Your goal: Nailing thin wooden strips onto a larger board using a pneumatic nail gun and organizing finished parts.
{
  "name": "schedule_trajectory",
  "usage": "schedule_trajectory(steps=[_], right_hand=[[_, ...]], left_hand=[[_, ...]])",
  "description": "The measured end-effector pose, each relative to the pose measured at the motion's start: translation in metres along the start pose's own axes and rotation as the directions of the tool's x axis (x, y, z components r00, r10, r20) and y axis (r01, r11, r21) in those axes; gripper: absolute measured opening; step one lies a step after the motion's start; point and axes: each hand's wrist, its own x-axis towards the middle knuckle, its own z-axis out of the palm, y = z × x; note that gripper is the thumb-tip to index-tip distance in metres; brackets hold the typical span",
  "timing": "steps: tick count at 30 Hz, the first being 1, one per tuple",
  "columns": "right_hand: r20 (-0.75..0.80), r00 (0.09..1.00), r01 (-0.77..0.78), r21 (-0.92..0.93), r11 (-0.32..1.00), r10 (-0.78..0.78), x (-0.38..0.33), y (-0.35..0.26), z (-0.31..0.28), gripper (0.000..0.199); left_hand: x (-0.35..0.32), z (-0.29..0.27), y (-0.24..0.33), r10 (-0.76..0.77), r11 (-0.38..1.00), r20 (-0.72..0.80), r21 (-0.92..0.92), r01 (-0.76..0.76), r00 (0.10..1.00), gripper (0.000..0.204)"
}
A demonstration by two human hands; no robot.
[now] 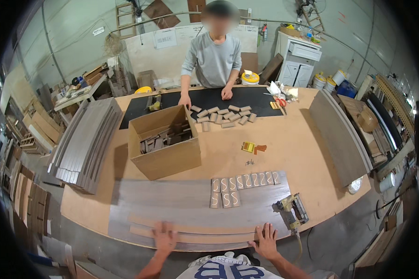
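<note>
A wide grey-brown wood panel lies along the table's near side, with long strips by its front edge. My left hand, a little blurred, rests over the strips with its fingers apart. Flat at the panel's front right is my right hand, fingers spread and holding nothing. Several small wood blocks with white glue squiggles sit in two rows on the panel. A nail gun with a hose lies at the panel's right end, beyond my right hand.
A cardboard box of wood pieces stands left of centre. Loose blocks lie near a co-worker across the table. Panels are stacked at left; others stand at right. Red scissors and a yellow case lie on the table.
</note>
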Motion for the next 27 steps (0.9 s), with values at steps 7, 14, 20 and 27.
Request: schedule_trajectory(steps=[7, 14, 20, 27], right_hand=[[-0.069, 0.988, -0.122, 0.197, 0.973, 0.138, 0.019, 0.005, -0.011, 0.099], [-0.071, 0.916, -0.332, 0.418, 0.846, 0.394, 0.047, 0.014, 0.002, 0.080], [0.003, 0.849, -0.497, 0.344, 0.797, 0.528, 0.061, 0.006, -0.007, 0.072], [0.059, 0.809, -0.578, 0.260, 0.773, 0.585, 0.071, 0.008, -0.023, 0.067]], left_hand=[[0.041, 0.019, -0.143, -0.358, 0.933, -0.336, -0.097, 0.346, 0.871, 0.068], [0.043, 0.017, -0.157, -0.457, 0.890, -0.351, -0.188, 0.416, 0.817, 0.056], [0.049, 0.023, -0.176, -0.318, 0.947, -0.439, -0.189, 0.260, 0.840, 0.031], [0.062, 0.042, -0.192, -0.282, 0.937, -0.468, -0.322, 0.135, 0.838, 0.014]])
